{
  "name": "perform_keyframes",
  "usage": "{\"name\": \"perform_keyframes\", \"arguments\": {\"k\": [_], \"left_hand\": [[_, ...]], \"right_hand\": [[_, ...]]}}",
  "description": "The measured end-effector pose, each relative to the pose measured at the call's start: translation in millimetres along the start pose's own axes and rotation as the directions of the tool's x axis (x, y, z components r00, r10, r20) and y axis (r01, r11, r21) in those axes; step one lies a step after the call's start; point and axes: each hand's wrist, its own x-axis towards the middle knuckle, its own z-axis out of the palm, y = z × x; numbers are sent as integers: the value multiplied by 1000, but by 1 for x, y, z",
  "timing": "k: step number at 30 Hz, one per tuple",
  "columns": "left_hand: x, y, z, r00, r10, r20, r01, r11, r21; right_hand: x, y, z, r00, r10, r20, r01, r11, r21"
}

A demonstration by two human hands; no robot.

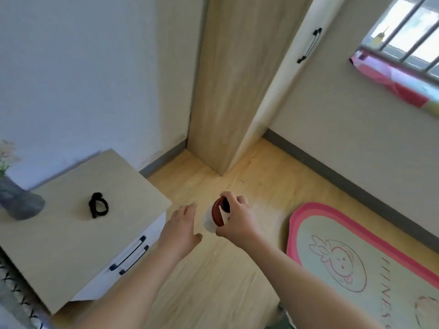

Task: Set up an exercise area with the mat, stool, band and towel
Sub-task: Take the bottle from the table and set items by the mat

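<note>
Gripping a red-lidded white cup (217,216), the right hand (237,217) hung over the floor; the left hand (181,230) spread empty. The pink-edged mat (356,252) lay flat, cartoon-printed.

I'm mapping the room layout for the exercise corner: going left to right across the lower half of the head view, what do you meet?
Grey vase → black band on the cabinet → left hand → right hand holding a red-and-white object → pink-edged mat.
</note>
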Motion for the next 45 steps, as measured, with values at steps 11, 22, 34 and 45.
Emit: {"name": "perform_keyframes", "arguments": {"k": [11, 22, 34, 45], "left_hand": [[-43, 196, 153, 931, 252, 262, -284, 955, 90], [-99, 314, 326, 819, 355, 450, -437, 895, 90], [-58, 295, 518, 715, 366, 596, -530, 839, 121], [-26, 235, 642, 671, 360, 648, -606, 770, 200]], "right_hand": [[-148, 225, -87, 927, 316, -202, -305, 949, 86], [-264, 415, -88, 829, 519, -208, -483, 852, 201], [-262, 577, 51, 695, 706, -135, -632, 690, 354], [-222, 661, 185, 705, 707, -54, -673, 691, 265]]}}
